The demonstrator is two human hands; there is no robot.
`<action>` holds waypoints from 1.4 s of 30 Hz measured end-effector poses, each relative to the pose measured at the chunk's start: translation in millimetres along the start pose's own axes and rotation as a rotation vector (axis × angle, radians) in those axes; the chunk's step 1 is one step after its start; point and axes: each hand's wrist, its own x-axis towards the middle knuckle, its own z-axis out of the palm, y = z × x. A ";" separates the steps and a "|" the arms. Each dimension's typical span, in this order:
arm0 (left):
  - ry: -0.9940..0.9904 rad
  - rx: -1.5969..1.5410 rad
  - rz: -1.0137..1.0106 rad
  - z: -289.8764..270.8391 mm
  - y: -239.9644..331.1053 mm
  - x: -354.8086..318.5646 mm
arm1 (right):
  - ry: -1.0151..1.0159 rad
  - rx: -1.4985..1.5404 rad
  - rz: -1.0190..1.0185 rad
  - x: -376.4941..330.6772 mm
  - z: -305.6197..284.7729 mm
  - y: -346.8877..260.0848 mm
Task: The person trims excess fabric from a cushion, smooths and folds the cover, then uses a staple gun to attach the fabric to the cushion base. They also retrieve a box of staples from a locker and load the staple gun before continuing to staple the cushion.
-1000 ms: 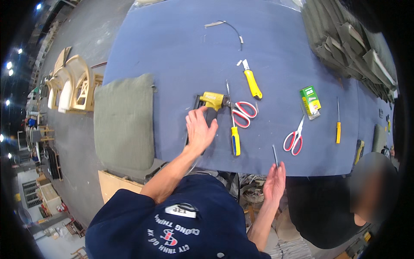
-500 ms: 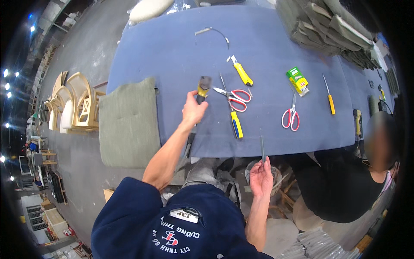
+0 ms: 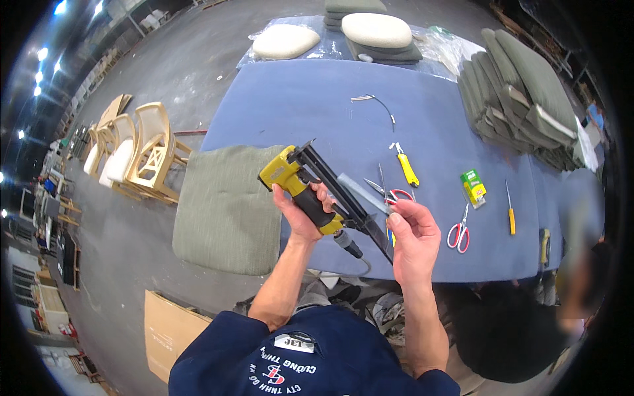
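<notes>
Since the earlier frame, the yellow pneumatic stapler (image 3: 310,188) has left the tabletop (image 3: 317,105); left hand (image 3: 300,214) grips it above the near edge. Right hand (image 3: 413,237) pinches the staple strip (image 3: 362,193), which should enter the magazine squarely.

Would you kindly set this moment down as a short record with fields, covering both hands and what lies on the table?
Left hand: gripping the black handle of a yellow staple gun, raised above the table edge
Right hand: pinching a grey staple strip beside the gun's black magazine
Table: blue-covered
On table: red scissors, green box, yellow-handled tool
Left of table: green cushion
Far right: stacked green cushions
</notes>
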 end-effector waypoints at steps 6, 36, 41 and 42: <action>0.066 -0.133 0.060 -24.7 -2.4 -15.0 | -0.114 -0.315 0.061 -4.3 35.8 6.1; 0.085 -0.154 -0.086 -79.4 3.3 -11.8 | -0.537 -1.455 -0.360 -14.7 101.4 20.3; 0.072 -0.225 -0.144 -76.3 1.0 -17.4 | -0.509 -1.447 -0.165 -11.7 105.4 29.9; 0.095 -0.203 -0.147 -73.8 1.2 -17.7 | -0.502 -1.409 -0.108 -9.7 104.6 30.6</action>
